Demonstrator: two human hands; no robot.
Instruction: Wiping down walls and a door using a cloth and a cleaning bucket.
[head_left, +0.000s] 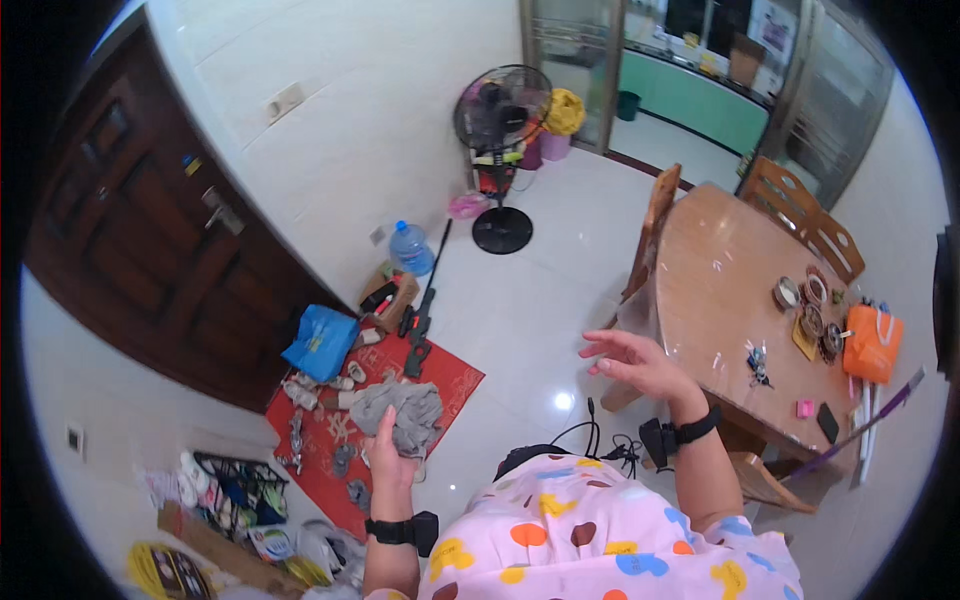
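Observation:
A crumpled grey cloth (397, 412) is in the grip of my left hand (391, 454), the thumb lying over it. The cloth hangs above a red doormat (459, 367) on which several shoes (301, 394) and small grey cloth pieces (344, 457) lie. My right hand (634, 364) is raised over the white floor with fingers apart and nothing in it. It is close to the near left side of a wooden dining table (712, 300). Both wrists wear black bands.
A blue bag (321, 343), a cardboard box (390, 300), a toy rifle (420, 330) and a water jug (411, 251) stand by the brown door (150, 202). A fan (502, 229) stands farther back. Black cables (592, 435) lie near my feet. Shelf clutter (240, 487) is at left.

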